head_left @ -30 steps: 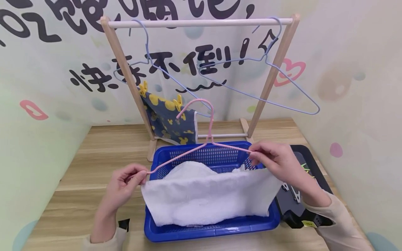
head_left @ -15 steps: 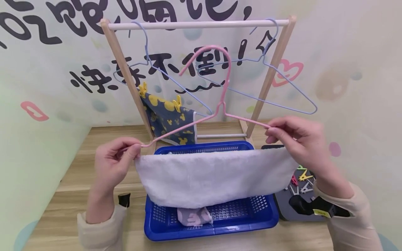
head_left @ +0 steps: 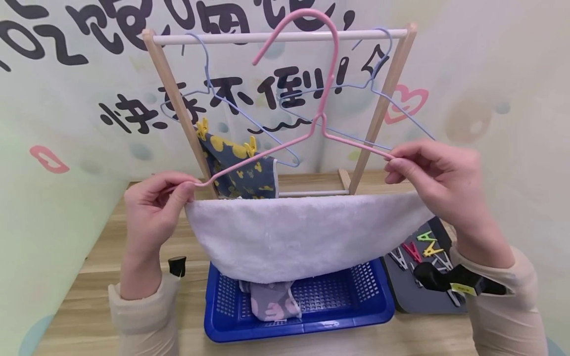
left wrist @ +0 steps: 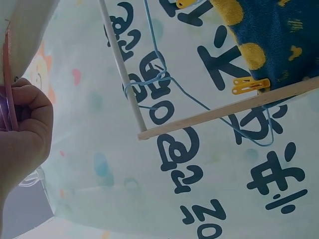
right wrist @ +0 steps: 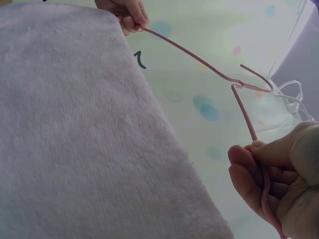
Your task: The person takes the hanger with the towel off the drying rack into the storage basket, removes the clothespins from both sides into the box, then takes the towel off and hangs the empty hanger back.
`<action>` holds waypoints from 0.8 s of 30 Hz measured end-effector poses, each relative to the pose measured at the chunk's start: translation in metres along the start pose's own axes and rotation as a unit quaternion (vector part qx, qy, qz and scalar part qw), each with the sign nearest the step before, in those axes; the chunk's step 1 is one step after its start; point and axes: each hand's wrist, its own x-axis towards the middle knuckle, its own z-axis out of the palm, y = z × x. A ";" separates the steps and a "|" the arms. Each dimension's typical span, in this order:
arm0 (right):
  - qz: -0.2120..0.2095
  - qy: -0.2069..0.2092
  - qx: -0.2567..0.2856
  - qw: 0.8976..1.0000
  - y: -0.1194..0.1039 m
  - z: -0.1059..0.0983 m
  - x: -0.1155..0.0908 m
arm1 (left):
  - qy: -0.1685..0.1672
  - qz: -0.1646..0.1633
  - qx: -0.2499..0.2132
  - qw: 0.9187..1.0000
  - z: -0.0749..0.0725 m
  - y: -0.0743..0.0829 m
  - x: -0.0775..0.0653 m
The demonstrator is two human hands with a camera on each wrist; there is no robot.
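Note:
A pink wire hanger (head_left: 267, 153) is held up in front of the rack, its hook pointing upward and overlapping the top bar in the head view. My left hand (head_left: 153, 207) pinches its left end, and my right hand (head_left: 445, 183) grips the right arm near its end. From the hanger's lower bar drapes a white towel (head_left: 307, 237), folded over it, spanning the space between both hands. The right wrist view shows the towel's fuzzy surface close up, with the hanger (right wrist: 189, 54) running between the two hands.
Below stands a blue basket (head_left: 300, 326) with a grey-pink cloth (head_left: 273, 301) inside. A wooden rack (head_left: 387, 99) carries blue hangers (head_left: 249, 118), and a navy-yellow patterned cloth (head_left: 249, 173) with yellow clips hangs at its left. To the right, a dark tray (head_left: 405, 291) holds several colored clips (head_left: 411, 251).
Both hands have lifted the pink hanger and white towel up from the basket, and the hook has risen to the height of the rack's bar. The grey-pink cloth in the basket has come into view.

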 end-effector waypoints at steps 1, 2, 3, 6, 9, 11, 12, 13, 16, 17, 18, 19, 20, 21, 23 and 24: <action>0.000 0.001 0.006 1.000 0.000 0.000 0.001 | 0.000 0.000 0.000 1.000 0.000 0.000 0.001; 0.000 0.002 0.007 1.000 0.000 0.000 0.001 | 0.000 0.000 0.001 1.000 0.000 0.000 0.002; 0.001 0.003 0.010 1.000 0.000 -0.001 0.002 | 0.000 0.000 0.003 1.000 0.001 0.000 0.003; 0.004 0.006 0.003 1.000 0.001 -0.001 0.003 | 0.007 -0.006 0.039 0.999 0.002 0.001 0.004; 0.009 0.013 -0.006 1.000 0.002 -0.001 0.004 | 0.035 -0.013 0.097 0.995 0.007 0.003 0.006; 0.014 0.019 0.001 1.000 0.003 -0.002 0.006 | 0.069 -0.009 0.127 0.989 0.012 0.005 0.008; 0.017 0.023 0.010 1.000 0.003 -0.002 0.007 | 0.089 0.000 0.138 0.986 0.015 0.007 0.010; 0.020 0.027 0.017 0.999 0.004 -0.003 0.008 | 0.112 0.011 0.141 0.984 0.019 0.008 0.011; 0.031 0.043 0.049 0.997 0.005 -0.006 0.012 | 0.177 0.056 0.146 0.972 0.029 0.014 0.015; 0.033 0.048 0.058 0.997 0.006 -0.007 0.013 | 0.193 0.072 0.153 0.966 0.032 0.016 0.017; 0.036 0.053 0.065 0.996 0.006 -0.009 0.015 | 0.203 0.086 0.159 0.962 0.035 0.017 0.018; 0.037 0.058 0.068 0.995 0.006 -0.010 0.017 | 0.209 0.097 0.165 0.959 0.038 0.019 0.018; 0.037 0.062 0.068 0.995 0.007 -0.011 0.018 | 0.207 0.107 0.175 0.957 0.040 0.020 0.019; 0.035 0.067 0.065 0.995 0.007 -0.012 0.020 | 0.197 0.115 0.183 0.956 0.041 0.020 0.019; 0.034 0.075 0.067 0.994 0.007 -0.014 0.022 | 0.162 0.127 0.194 0.959 0.044 0.020 0.019; 0.034 0.078 0.064 0.994 0.007 -0.015 0.023 | 0.141 0.133 0.197 0.961 0.045 0.020 0.019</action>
